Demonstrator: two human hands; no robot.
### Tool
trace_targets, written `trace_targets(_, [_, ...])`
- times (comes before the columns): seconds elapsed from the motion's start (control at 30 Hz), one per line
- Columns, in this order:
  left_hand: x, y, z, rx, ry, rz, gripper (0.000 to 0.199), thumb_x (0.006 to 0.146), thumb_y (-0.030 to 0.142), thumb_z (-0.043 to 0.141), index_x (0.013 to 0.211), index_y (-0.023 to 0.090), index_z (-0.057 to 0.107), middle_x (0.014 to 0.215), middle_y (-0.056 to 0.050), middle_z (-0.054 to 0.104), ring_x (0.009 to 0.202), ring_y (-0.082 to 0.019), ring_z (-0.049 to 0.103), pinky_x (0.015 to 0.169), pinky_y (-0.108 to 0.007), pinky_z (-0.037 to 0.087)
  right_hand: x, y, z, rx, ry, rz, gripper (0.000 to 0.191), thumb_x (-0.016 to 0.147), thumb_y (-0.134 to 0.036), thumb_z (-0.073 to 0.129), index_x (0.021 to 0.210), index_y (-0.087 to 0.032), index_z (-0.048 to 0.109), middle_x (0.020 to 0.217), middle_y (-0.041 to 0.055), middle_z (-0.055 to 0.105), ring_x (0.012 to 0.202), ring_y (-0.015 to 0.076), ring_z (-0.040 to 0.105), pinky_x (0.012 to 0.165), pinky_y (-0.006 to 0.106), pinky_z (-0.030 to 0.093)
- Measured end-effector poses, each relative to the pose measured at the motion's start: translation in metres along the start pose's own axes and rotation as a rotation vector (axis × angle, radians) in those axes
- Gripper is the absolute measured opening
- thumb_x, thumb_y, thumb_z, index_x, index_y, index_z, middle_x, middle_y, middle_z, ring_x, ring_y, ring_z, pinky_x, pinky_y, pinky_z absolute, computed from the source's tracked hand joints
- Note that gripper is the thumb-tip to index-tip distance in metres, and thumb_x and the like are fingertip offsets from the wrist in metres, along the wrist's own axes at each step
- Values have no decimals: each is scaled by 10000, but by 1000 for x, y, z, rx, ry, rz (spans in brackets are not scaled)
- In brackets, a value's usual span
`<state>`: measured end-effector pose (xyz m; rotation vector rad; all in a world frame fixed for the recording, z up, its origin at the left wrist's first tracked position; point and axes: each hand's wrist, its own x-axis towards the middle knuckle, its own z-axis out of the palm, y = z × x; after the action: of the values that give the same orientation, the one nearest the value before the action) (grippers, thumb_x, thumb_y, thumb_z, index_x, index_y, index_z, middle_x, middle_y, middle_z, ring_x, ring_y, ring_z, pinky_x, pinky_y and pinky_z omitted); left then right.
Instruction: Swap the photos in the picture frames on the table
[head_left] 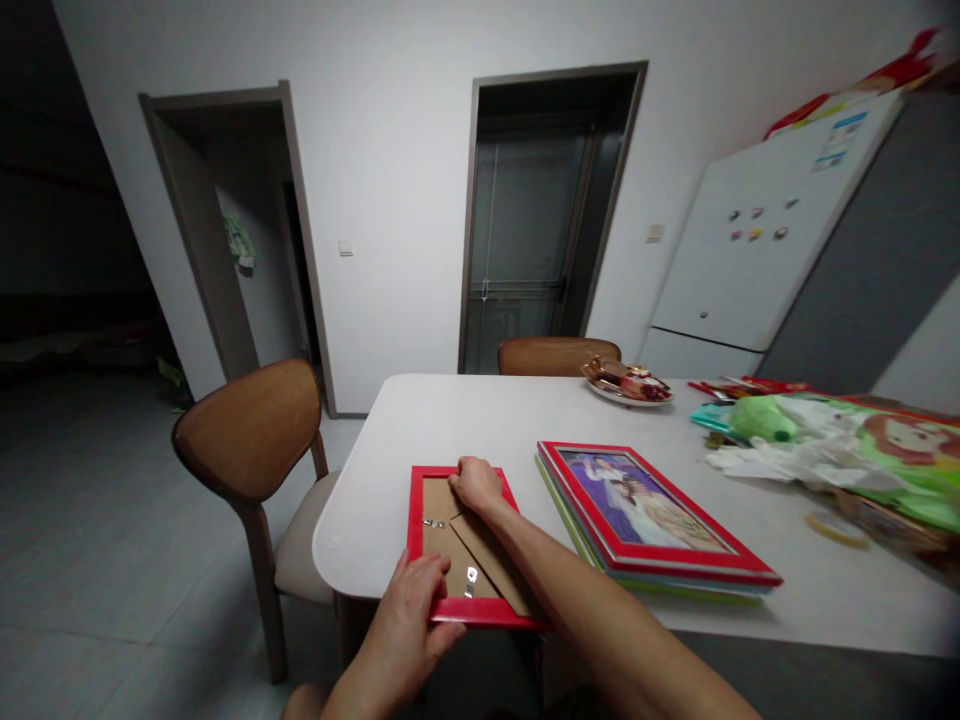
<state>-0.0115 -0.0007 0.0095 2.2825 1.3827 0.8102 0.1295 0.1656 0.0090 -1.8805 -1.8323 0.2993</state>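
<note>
A red picture frame (487,612) lies face down at the near edge of the white table, its brown backing board (439,500) showing with metal hangers and a slanted stand flap. My left hand (420,605) grips the frame's lower left corner, thumb at the near edge and fingers on top. At the far side of the frame my right hand (478,484) has its fingers curled down on the backing; what its fingertips hold, if anything, is hidden. To the right, a stack of frames is topped by a red one with a photo (649,500).
On the white table (450,410) a plate of wrapped items (630,382) stands at the back. Bags and a green plush item (761,418) are heaped at the right. Brown chairs (251,430) stand left and behind. A fridge (750,250) is at the back right.
</note>
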Motion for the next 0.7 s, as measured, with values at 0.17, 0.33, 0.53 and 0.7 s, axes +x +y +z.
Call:
trace_targets(0.17, [2, 10, 6, 204, -40, 31, 479, 560, 134, 640, 1023, 134, 516, 1147, -147, 533, 1093, -276, 454, 983, -530, 229, -7, 3, -15, 186, 17, -59, 260, 749, -303, 433, 712, -145, 636, 759, 95, 656, 717, 160, 582, 631, 237, 376])
trace_targets(0.33, [10, 8, 21, 306, -31, 92, 528, 512, 1, 524, 1026, 116, 515, 1168, -169, 517, 1097, -292, 454, 938, -501, 334, -32, 26, -53, 422, 36, -131, 264, 739, -301, 414, 783, -145, 622, 795, 53, 651, 715, 132, 576, 634, 218, 398])
trace_targets(0.53, [23, 20, -14, -79, 211, 69, 293, 689, 192, 498, 981, 175, 522, 1106, -128, 559, 985, -263, 543, 820, -433, 455, -97, 42, -75, 1189, 147, 204, 327, 658, -363, 531, 906, -153, 556, 784, 34, 601, 653, 121, 548, 548, 229, 399])
trace_targets(0.7, [36, 80, -20, -625, 397, -95, 293, 719, 396, 522, 930, 192, 506, 1106, -91, 540, 1079, -265, 466, 869, -389, 414, -140, 5, -56, 1719, -471, 349, 413, 677, -504, 502, 854, -135, 552, 683, 39, 586, 542, 134, 562, 509, 269, 409])
